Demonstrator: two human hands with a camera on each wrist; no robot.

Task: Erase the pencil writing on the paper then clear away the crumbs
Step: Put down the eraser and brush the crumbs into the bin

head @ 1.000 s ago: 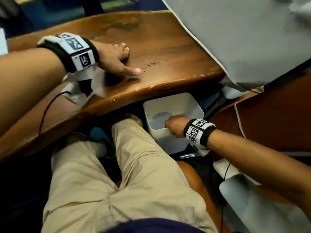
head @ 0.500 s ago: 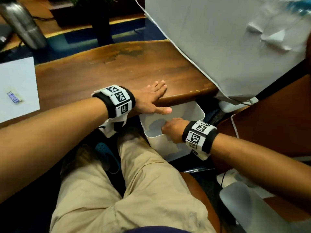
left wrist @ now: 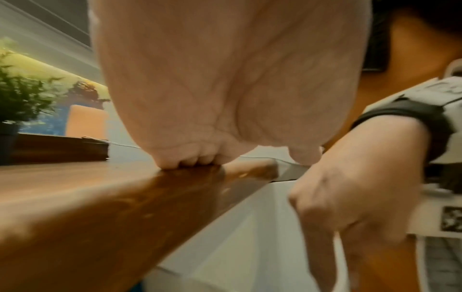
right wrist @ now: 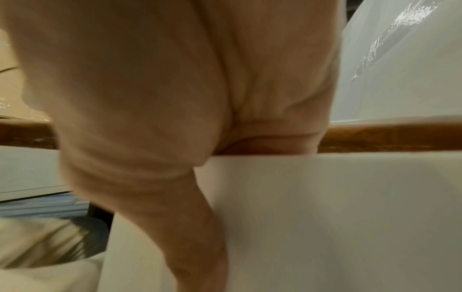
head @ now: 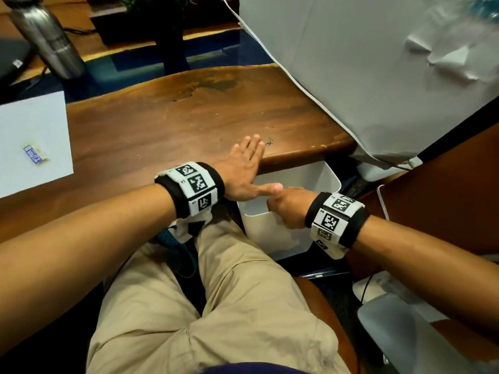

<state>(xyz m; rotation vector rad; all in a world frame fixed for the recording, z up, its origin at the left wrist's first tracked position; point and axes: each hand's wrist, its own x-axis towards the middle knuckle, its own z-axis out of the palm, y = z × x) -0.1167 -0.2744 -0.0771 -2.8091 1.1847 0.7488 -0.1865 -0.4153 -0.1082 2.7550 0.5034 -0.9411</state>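
white paper point(head: 32, 139) lay at the far left of the wooden desk point(head: 162, 130), a small eraser point(head: 33, 154) resting on it. the left hand point(head: 243, 168) lay flat with straight fingers at the desk edge, holding nothing, dark crumbs point(head: 269, 142) just beyond its fingertips. below the edge, the right hand point(head: 290, 206) gripped the near rim of a white bin point(head: 324, 179), fingers curled over it.

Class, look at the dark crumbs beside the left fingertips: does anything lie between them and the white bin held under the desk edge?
Nothing visible: only bare desk separates the crumbs from the bin below.
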